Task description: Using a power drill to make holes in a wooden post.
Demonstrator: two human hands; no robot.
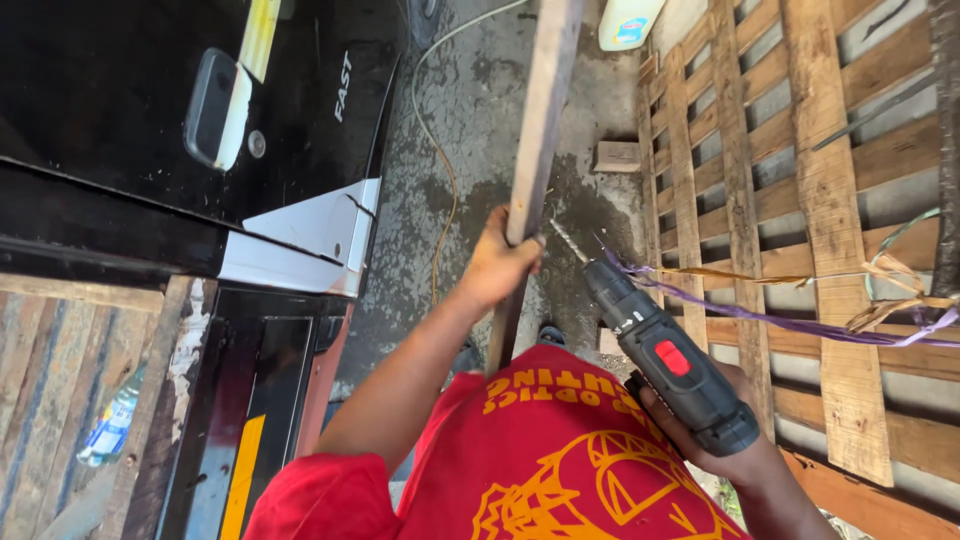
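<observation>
Firmly, my left hand [497,265] was wrapped shut around the long wooden plank [534,150], weathered and grey, standing upright over the wet concrete floor [470,110]. To its right, my right hand [718,440] gripped the black-and-red cordless drill [665,355], its bit aimed at the plank.

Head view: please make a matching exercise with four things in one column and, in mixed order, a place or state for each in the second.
1. wooden plank
2. cordless drill
3. wooden pallet
4. plastic bottle

a. stands at the right
b. held by the left hand
c. lies at lower left
d. held by the right hand

Pairs: 1-b, 2-d, 3-a, 4-c
</observation>
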